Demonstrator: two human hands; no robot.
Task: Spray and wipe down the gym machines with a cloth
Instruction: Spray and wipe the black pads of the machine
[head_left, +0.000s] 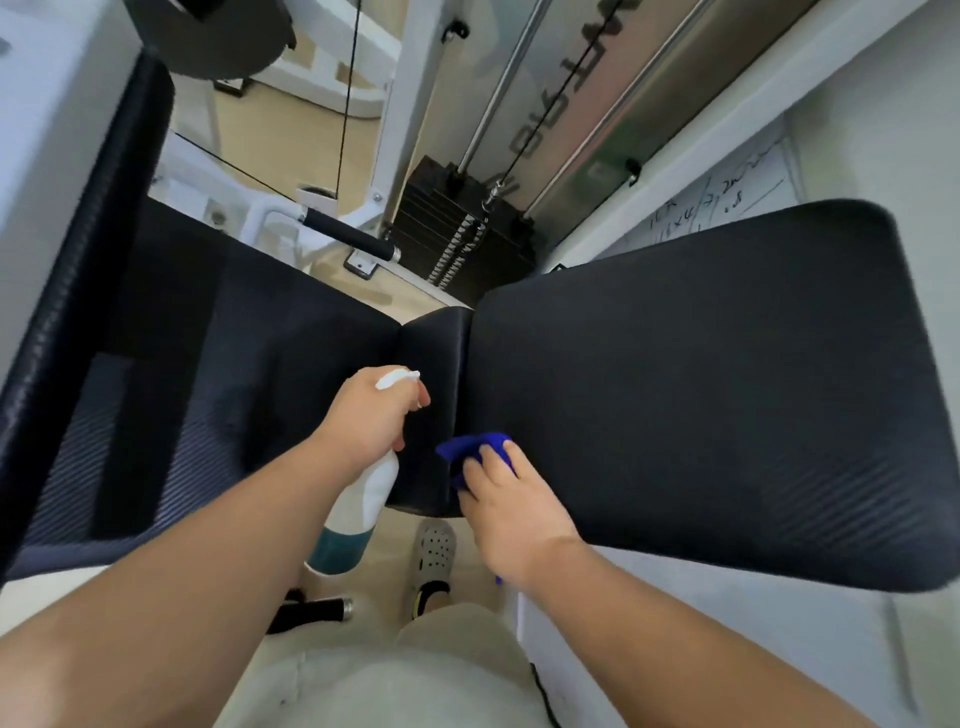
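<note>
1. Head view: the left hand is wrapped around the neck of the spray bottle, one finger on the trigger. It holds the bottle in the air over the gap beside the narrow middle pad.
2. The right hand presses the blue cloth with nearly straight fingers onto the near edge of the large black pad.
3. Risk: the nozzle sits close to the cloth hand, so a squeeze could wet the fingers or overshoot to the weight stack behind.
4. The bottle's long axis is tilted, with the teal base low towards the person and the nozzle up, aimed away at the middle pad
</note>
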